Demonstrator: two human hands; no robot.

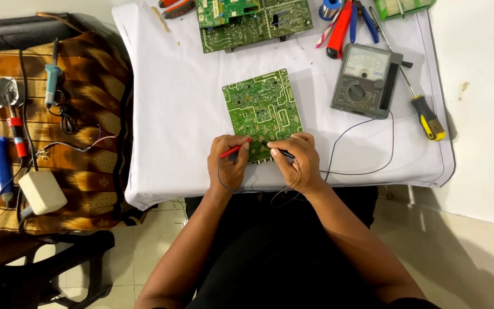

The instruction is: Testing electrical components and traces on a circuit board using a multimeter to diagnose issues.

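Two probes down on the green circuit board (263, 109) mid-worktop (172, 103): my left hand (228, 162) pinches the red probe (234, 150), right hand (295, 160) the black probe (278, 151), tips meeting at its near edge, leads running to the analog multimeter (366, 80) alongside for easy reading.

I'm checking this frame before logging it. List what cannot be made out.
Head view only:
- Analog grey multimeter: dial reading too small.
- Red probe tip in left hand: contact point too small.
- Black probe: mostly covered by right hand.
- Upper green circuit board: cut by top edge.
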